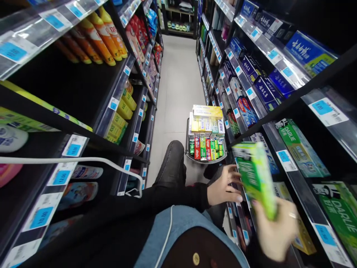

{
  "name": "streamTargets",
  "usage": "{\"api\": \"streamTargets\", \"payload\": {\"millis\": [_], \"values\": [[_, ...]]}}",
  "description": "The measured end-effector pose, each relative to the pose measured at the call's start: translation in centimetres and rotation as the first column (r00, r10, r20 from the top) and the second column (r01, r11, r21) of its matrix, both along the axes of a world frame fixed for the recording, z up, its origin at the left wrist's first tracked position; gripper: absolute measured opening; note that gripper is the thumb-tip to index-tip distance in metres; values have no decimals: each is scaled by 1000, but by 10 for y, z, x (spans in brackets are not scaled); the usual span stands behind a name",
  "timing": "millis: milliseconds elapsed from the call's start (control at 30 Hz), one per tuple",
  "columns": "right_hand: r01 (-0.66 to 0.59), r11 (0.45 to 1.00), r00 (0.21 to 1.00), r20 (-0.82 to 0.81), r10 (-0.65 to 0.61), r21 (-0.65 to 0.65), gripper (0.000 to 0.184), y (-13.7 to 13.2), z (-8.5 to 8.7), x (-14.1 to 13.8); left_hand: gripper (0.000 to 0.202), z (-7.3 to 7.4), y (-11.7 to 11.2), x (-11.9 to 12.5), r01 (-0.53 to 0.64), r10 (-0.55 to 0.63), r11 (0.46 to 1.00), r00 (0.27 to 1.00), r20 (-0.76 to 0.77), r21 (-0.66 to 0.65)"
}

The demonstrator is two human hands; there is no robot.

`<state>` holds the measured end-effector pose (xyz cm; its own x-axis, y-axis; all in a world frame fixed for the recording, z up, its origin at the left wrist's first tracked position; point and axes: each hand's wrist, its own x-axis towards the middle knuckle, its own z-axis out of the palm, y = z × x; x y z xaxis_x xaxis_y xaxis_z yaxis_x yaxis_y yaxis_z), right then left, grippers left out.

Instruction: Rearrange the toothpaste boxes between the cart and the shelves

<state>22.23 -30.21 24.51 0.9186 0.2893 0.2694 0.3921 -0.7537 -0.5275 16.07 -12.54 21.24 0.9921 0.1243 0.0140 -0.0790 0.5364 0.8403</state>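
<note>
My right hand, blurred by motion, grips the lower end of a green-and-white Darlie toothpaste box. The box is tilted in front of the right-hand shelves; its lettering is smeared. Just left of it is my left hand, fingers apart and holding nothing. I cannot tell whether its fingertips touch the box or the shelf edge behind. Beyond my hands, a basket stands on the floor, filled with toothpaste boxes in red, green, yellow and white.
Shelves with price tags line both sides of the narrow aisle. On the right are more Darlie boxes and blue toothpaste boxes. Orange bottles and yellow AXE packs stand left. A white cable crosses the left side.
</note>
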Motion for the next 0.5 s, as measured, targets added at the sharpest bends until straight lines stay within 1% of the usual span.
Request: {"api": "streamTargets", "payload": {"millis": [33, 67, 100, 133, 167, 200, 233, 267, 333, 367, 400, 433, 467, 500], "values": [[-38, 999, 999, -5, 39, 37, 46, 18, -6, -8, 109, -1, -2, 2, -114, 113, 993, 993, -36, -7], [-75, 995, 997, -22, 77, 73, 44, 37, -15, -15, 104, -5, -1, 4, -226, 227, 974, 970, -85, 28], [-106, 989, 992, -57, 112, 105, 42, 55, -27, -21, 97, -11, 3, 5, -319, 329, 944, 934, -138, 87], [-130, 983, 983, -111, 144, 129, 40, 71, -40, -25, 90, -22, 8, 5, -382, 405, 912, 895, -186, 148], [-150, 978, 969, -173, 174, 144, 37, 84, -54, -28, 85, -34, 14, 5, -414, 452, 889, 862, -231, 194], [-170, 973, 952, -228, 202, 153, 36, 94, -69, -31, 82, -49, 21, 4, -425, 475, 878, 836, -276, 221], [-196, 968, 933, -275, 233, 156, 37, 102, -84, -33, 81, -65, 28, 3, -418, 481, 875, 813, -328, 245], [-219, 964, 915, -311, 257, 152, 42, 107, -98, -35, 81, -82, 34, 3, -394, 474, 878, 790, -389, 271], [-265, 958, 884, -368, 288, 112, 61, 111, -128, -37, 75, -112, 43, 2, -291, 427, 899, 748, -507, 328], [-285, 955, 871, -394, 295, 84, 69, 112, -143, -37, 72, -124, 47, 3, -223, 396, 908, 735, -551, 354], [-301, 952, 857, -419, 299, 65, 73, 114, -159, -35, 69, -134, 51, 3, -153, 363, 913, 730, -579, 379], [-300, 952, 846, -445, 293, 58, 73, 115, -175, -31, 68, -141, 56, 4, -84, 329, 912, 733, -595, 401], [-282, 958, 839, -469, 276, 59, 69, 118, -191, -24, 67, -146, 61, 3, -23, 303, 905, 738, -603, 425], [-252, 966, 836, -489, 249, 60, 65, 121, -207, -14, 66, -149, 68, 2, 33, 291, 886, 736, -611, 463]]}}
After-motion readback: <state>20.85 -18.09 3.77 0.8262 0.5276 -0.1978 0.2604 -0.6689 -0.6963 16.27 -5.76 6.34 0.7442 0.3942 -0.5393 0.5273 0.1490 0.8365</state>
